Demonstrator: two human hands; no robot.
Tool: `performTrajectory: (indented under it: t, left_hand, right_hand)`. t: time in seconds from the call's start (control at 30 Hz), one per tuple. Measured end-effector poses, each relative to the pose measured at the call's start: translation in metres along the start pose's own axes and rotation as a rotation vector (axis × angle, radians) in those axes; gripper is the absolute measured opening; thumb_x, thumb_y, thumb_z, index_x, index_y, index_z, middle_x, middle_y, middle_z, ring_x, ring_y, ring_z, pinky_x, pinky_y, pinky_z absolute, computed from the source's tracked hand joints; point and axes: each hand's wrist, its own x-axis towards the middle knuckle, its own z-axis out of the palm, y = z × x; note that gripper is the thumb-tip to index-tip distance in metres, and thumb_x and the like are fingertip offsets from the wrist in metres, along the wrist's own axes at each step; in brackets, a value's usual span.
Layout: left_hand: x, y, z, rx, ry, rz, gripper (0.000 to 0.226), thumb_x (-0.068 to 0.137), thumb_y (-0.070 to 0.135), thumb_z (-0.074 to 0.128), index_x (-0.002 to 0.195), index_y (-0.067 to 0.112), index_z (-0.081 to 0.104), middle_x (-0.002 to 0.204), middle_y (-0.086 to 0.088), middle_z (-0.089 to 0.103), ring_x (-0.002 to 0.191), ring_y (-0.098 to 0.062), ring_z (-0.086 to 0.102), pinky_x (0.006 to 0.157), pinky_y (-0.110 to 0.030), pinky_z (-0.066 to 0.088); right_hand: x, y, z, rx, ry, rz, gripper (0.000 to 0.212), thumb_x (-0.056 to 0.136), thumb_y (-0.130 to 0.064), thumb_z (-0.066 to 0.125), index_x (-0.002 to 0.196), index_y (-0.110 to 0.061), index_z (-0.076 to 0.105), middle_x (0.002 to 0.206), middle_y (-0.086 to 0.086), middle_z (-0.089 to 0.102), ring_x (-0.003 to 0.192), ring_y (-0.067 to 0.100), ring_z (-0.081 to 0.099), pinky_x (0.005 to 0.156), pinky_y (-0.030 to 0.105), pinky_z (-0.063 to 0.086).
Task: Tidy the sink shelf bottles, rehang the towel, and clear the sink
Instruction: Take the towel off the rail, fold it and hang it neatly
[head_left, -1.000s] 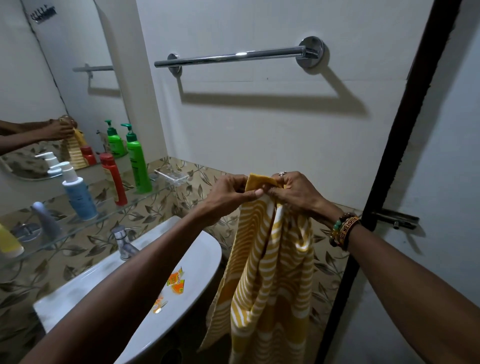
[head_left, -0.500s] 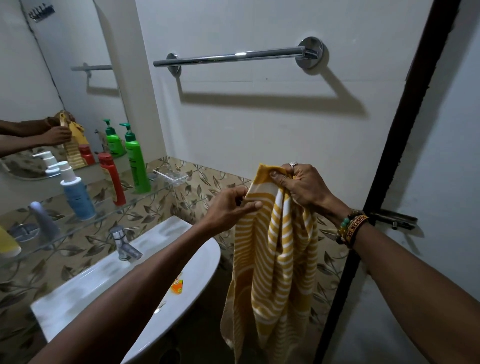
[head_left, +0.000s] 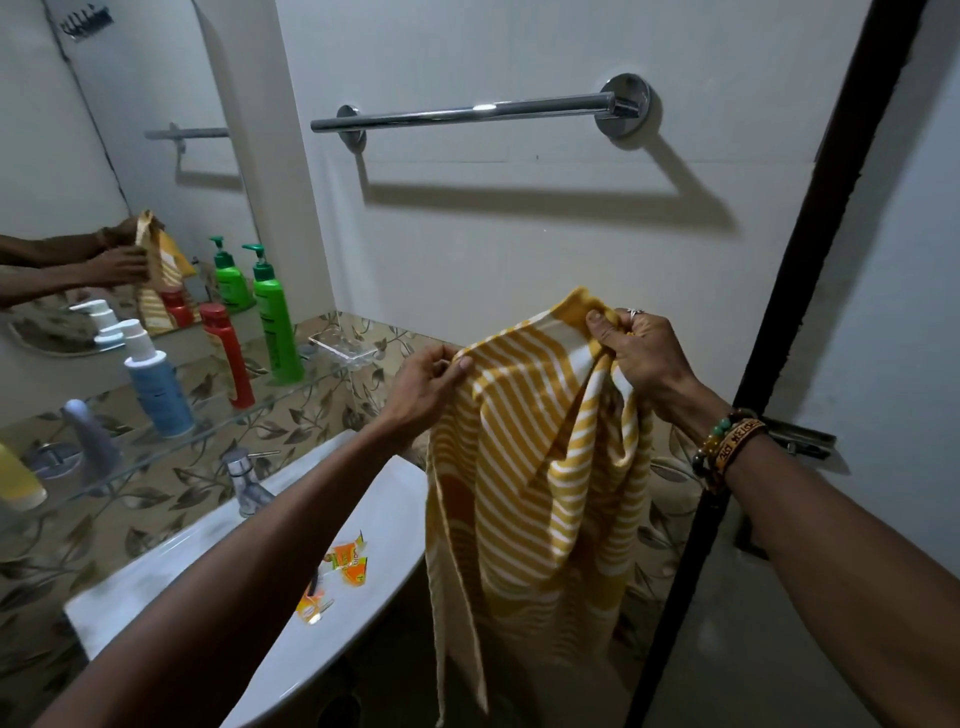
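- Towel (head_left: 524, 467): yellow with white stripes, held up by its top edge in front of the wall, just right of the sink. It hangs free below the hands.
- Left hand (head_left: 426, 384): the grip is closed, with thumb and fingers pinching the left end of the towel's top edge.
- Right hand (head_left: 639, 353): the grip is closed on the top right corner, which is bunched in the fist. This hand is a little higher than the left one, and bracelets (head_left: 727, 441) show on its wrist.
- Between the two grips the top edge is spread out, while the cloth under the right hand hangs in folds.
- Rail (head_left: 467, 111): chrome, on the far wall well above the hands, with nothing on it. The rehanging looks to be the step in hand but is not done. The towel has yet to be lifted and draped over.
- Shelf (head_left: 218, 431): glass, on the left. A green bottle (head_left: 275, 322), a red bottle (head_left: 226, 353) and a blue bottle (head_left: 156, 389) stand upright in a row.
- A yellow bottle (head_left: 15, 478) at the near left is cut off by the picture edge. A clear dish (head_left: 343, 345) sits at the shelf's far right end. This part seems mostly tidy.
- Sink (head_left: 156, 582): torn orange wrappers (head_left: 345, 564) lie in the basin, so it has not been cleared yet.
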Motion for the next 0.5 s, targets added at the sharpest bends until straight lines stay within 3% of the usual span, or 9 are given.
performTrajectory:
  t: [0.1, 0.2, 0.27, 0.37, 0.43, 0.5]
  left_hand:
    - [0.006, 0.013, 0.002, 0.135, 0.092, 0.120, 0.020, 0.098, 0.031, 0.058, 0.102, 0.013, 0.065, 0.096, -0.010, 0.072, 0.083, -0.017, 0.066, 0.070, -0.027, 0.056]
    - [0.011, 0.019, 0.004, 0.190, 0.157, 0.207, 0.019, 0.096, 0.034, 0.060, 0.099, 0.017, 0.065, 0.093, -0.004, 0.070, 0.082, -0.012, 0.064, 0.067, -0.019, 0.052]
    - [0.014, 0.021, 0.008, 0.249, 0.178, 0.245, 0.015, 0.096, 0.036, 0.060, 0.098, 0.022, 0.064, 0.090, 0.004, 0.067, 0.080, -0.007, 0.062, 0.065, -0.019, 0.051]
    - [0.015, 0.020, 0.015, 0.328, 0.195, 0.305, 0.009, 0.096, 0.039, 0.060, 0.095, 0.030, 0.063, 0.083, 0.017, 0.063, 0.075, 0.004, 0.060, 0.059, -0.018, 0.050]
    - [0.014, 0.016, 0.018, 0.315, 0.188, 0.335, 0.007, 0.096, 0.036, 0.061, 0.094, 0.030, 0.063, 0.081, 0.019, 0.062, 0.072, 0.010, 0.061, 0.055, -0.008, 0.047]
    - [0.014, 0.013, 0.019, 0.299, 0.179, 0.338, 0.007, 0.096, 0.035, 0.061, 0.096, 0.028, 0.064, 0.083, 0.019, 0.063, 0.072, 0.012, 0.061, 0.057, -0.005, 0.046]
  right_hand:
    - [0.004, -0.002, -0.008, -0.017, 0.006, 0.048, 0.031, 0.092, -0.047, 0.066, 0.082, -0.019, 0.077, 0.088, 0.001, 0.077, 0.086, 0.019, 0.072, 0.081, 0.040, 0.060]
    - [0.005, -0.007, -0.014, -0.212, 0.017, 0.045, 0.045, 0.092, -0.056, 0.059, 0.095, -0.014, 0.074, 0.109, 0.007, 0.071, 0.104, 0.029, 0.066, 0.097, 0.054, 0.050]
    - [0.004, -0.015, -0.017, -0.257, 0.091, 0.009, 0.045, 0.094, -0.056, 0.057, 0.106, -0.015, 0.073, 0.118, 0.006, 0.064, 0.108, 0.026, 0.061, 0.101, 0.053, 0.047]
    - [0.001, -0.021, -0.017, -0.126, 0.151, -0.064, 0.027, 0.098, -0.036, 0.060, 0.093, -0.013, 0.073, 0.100, 0.006, 0.071, 0.095, 0.026, 0.067, 0.087, 0.051, 0.056]
    - [-0.002, -0.019, -0.018, -0.133, 0.169, -0.100, 0.019, 0.100, -0.022, 0.058, 0.087, -0.026, 0.072, 0.095, -0.005, 0.071, 0.097, 0.021, 0.067, 0.087, 0.046, 0.058]
    - [-0.005, -0.015, -0.018, -0.129, 0.178, -0.123, 0.025, 0.100, -0.019, 0.058, 0.085, -0.036, 0.068, 0.095, -0.013, 0.069, 0.097, 0.014, 0.067, 0.086, 0.038, 0.059]
